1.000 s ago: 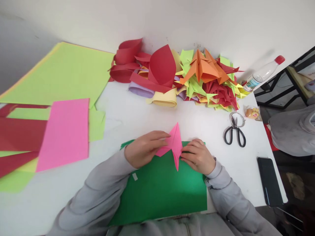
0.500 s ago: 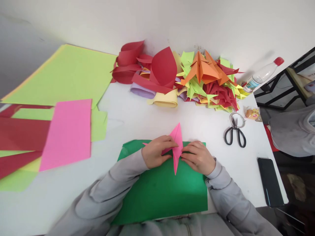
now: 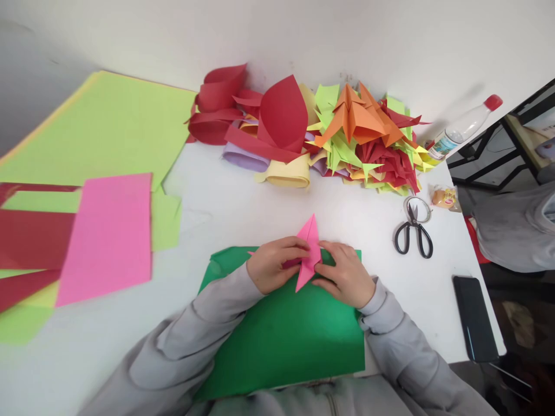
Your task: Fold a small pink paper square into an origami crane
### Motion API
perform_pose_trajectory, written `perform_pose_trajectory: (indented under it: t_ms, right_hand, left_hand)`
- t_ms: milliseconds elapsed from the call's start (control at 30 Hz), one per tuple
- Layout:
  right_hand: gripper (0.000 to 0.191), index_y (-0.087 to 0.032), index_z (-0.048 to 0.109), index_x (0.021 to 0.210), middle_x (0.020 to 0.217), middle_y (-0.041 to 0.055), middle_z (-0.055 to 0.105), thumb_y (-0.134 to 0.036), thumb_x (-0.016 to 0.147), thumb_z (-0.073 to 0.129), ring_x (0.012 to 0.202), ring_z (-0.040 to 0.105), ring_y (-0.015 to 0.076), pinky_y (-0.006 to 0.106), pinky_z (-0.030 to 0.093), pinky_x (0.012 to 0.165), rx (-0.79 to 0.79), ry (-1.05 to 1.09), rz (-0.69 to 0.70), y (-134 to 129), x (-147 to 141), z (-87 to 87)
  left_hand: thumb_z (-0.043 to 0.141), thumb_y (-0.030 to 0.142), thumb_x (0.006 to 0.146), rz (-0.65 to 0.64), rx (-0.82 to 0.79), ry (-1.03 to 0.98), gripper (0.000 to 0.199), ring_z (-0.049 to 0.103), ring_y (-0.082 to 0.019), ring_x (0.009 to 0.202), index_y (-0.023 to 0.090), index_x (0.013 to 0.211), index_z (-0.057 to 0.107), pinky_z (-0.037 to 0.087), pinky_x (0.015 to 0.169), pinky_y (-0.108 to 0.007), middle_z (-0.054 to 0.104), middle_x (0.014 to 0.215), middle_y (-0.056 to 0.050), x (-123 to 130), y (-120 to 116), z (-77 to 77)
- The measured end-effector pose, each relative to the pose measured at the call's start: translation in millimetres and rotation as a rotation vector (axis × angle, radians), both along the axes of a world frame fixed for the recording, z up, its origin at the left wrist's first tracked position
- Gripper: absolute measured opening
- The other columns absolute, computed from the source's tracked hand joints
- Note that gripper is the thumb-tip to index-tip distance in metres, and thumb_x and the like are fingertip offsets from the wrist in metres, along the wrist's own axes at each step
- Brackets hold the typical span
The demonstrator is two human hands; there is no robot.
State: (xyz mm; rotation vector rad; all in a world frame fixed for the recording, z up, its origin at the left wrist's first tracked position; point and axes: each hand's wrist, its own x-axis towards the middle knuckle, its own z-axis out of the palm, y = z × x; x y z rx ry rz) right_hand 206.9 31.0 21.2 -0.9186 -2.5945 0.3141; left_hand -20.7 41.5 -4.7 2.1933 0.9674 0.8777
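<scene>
A folded piece of pink paper (image 3: pixel 310 245), pointed at top and bottom, is held over a green sheet (image 3: pixel 299 341). My left hand (image 3: pixel 277 263) pinches its left side between thumb and fingers. A small pink tip pokes out beyond the back of that hand. At the right edge of the folded paper, my right hand (image 3: pixel 347 274) presses with its fingertips, the thumb near the lower flap. The lower point slants toward the left. Some folds are hidden behind my fingers.
To the left lie a pink sheet (image 3: pixel 110 231), dark red strips (image 3: pixel 34 237) and large lime sheets (image 3: pixel 117 127). Curled red paper (image 3: pixel 284 115) and folded orange paper (image 3: pixel 353 115) are piled along the wall. Black-handled scissors (image 3: pixel 413 231), a phone (image 3: pixel 476 318) and a bottle (image 3: pixel 463 130) are on the right.
The lower point of the folded paper has swung left and up. My right hand's fingers have spread along its right edge, and the view has shifted slightly.
</scene>
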Motion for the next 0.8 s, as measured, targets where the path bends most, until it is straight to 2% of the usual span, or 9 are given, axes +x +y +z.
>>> perform_pose_trajectory:
  t_ms: [133, 267, 367, 533, 667, 800]
  right_hand:
    - [0.018, -0.020, 0.066, 0.091, 0.122, 0.0073, 0.063, -0.034, 0.093, 0.055, 0.115, 0.050, 0.0246, 0.043, 0.038, 0.093, 0.038, -0.017, 0.059, -0.3, -1.3, 1.1]
    - [0.018, -0.019, 0.066, 0.090, 0.117, 0.0061, 0.067, -0.032, 0.093, 0.054, 0.113, 0.051, 0.0232, 0.045, 0.031, 0.100, 0.051, 0.018, 0.059, -1.2, -0.9, 1.1]
    - [0.017, -0.019, 0.067, 0.089, 0.113, 0.0048, 0.069, -0.031, 0.092, 0.055, 0.112, 0.053, 0.0224, 0.046, 0.030, 0.102, 0.053, 0.070, 0.046, -2.2, -0.2, 0.2]
    - [0.015, -0.019, 0.068, 0.092, 0.104, 0.0032, 0.072, -0.027, 0.092, 0.055, 0.108, 0.057, 0.0201, 0.043, 0.033, 0.103, 0.029, 0.152, 0.076, -2.4, 0.5, -3.2]
    - [0.017, -0.021, 0.069, 0.095, 0.101, 0.0041, 0.073, -0.031, 0.093, 0.055, 0.104, 0.059, 0.0202, 0.044, 0.034, 0.101, -0.025, 0.192, 0.022, -2.0, -0.6, -3.3]
    - [0.022, -0.020, 0.069, 0.098, 0.100, 0.0054, 0.073, -0.034, 0.095, 0.052, 0.099, 0.062, 0.0190, 0.041, 0.038, 0.098, -0.112, 0.267, -0.029, -1.7, -2.8, -1.7]
  left_hand:
    - [0.051, 0.016, 0.086, -0.022, 0.001, 0.045, 0.021, 0.065, -0.016, 0.096, 0.020, 0.097, 0.068, 0.054, 0.088, -0.028, 0.066, 0.107, -0.007, -0.9, -1.1, 2.0]
    - [0.048, 0.016, 0.087, -0.037, 0.003, 0.029, 0.021, 0.064, -0.017, 0.097, 0.018, 0.092, 0.068, 0.053, 0.089, -0.030, 0.064, 0.107, -0.009, 1.3, -1.5, -0.7]
    - [0.046, 0.020, 0.091, -0.071, 0.071, -0.009, 0.023, 0.064, -0.016, 0.096, 0.017, 0.087, 0.068, 0.054, 0.088, -0.028, 0.064, 0.104, -0.010, 1.2, -0.1, -1.8]
    - [0.045, 0.019, 0.092, -0.082, 0.047, 0.046, 0.022, 0.065, -0.016, 0.097, 0.017, 0.091, 0.068, 0.054, 0.088, -0.026, 0.067, 0.106, -0.009, -3.9, 2.7, 4.4]
    - [0.045, 0.018, 0.093, -0.071, 0.069, 0.025, 0.022, 0.067, -0.015, 0.093, 0.017, 0.090, 0.066, 0.055, 0.085, -0.025, 0.070, 0.101, -0.009, -6.2, 3.9, 8.5]
    - [0.049, 0.021, 0.090, -0.031, 0.013, 0.008, 0.021, 0.066, -0.017, 0.099, 0.017, 0.105, 0.064, 0.055, 0.089, -0.028, 0.070, 0.106, -0.009, -5.4, 1.3, 10.7]
